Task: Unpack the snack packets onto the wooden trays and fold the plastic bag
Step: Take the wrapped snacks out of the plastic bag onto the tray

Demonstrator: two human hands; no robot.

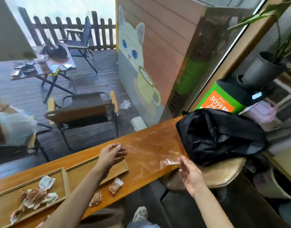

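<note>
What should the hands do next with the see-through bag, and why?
Probably fold the plastic bag over once. It lies spread flat on the counter, the left hand pinching one end and the right hand at the other, and the snack packets are already out.

White characters beginning "30分" are printed on an orange label (219,102) on the side of a green box (223,94) beside the window. The characters beneath are partly hidden and cannot be read. No other text can be made out.
</note>
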